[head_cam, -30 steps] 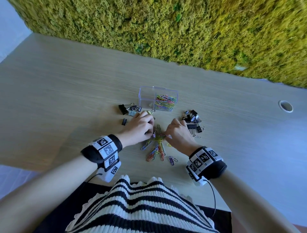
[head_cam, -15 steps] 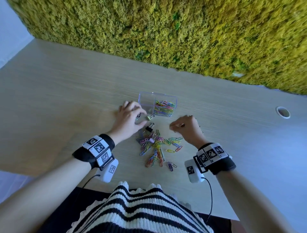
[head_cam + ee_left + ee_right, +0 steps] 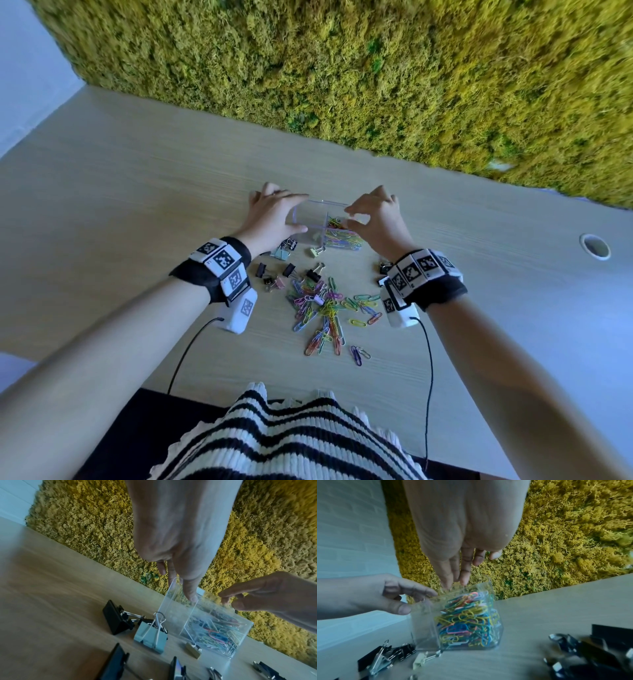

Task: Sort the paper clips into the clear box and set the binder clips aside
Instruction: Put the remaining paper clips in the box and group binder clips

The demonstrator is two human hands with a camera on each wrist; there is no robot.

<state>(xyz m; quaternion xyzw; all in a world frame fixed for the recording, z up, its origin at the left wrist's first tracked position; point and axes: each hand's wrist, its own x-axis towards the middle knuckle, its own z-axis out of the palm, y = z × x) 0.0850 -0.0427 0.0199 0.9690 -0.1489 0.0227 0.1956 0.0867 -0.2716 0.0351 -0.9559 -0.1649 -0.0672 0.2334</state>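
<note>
The clear box (image 3: 308,226) stands on the table beyond the pile, with coloured paper clips (image 3: 342,236) in its right compartment. My left hand (image 3: 291,214) grips the box's left end, thumb on the near rim and fingers on the far rim. At the right end my right hand (image 3: 352,216) pinches the top rim. The left wrist view shows the thumb of my left hand (image 3: 180,584) on the box (image 3: 173,615). Loose paper clips (image 3: 325,308) lie in a heap nearer me. Binder clips (image 3: 281,251) sit left of the box, more binder clips (image 3: 385,267) partly hidden under my right wrist.
A few binder clips (image 3: 291,270) lie at the heap's far edge. A moss wall (image 3: 342,85) backs the wooden table (image 3: 137,222). A round cable hole (image 3: 595,246) is at far right. Wrist cables hang over the near table edge.
Both hands left the heap and the clip groups and moved forward onto the clear box, one at each end. The head view has tilted and come closer.
</note>
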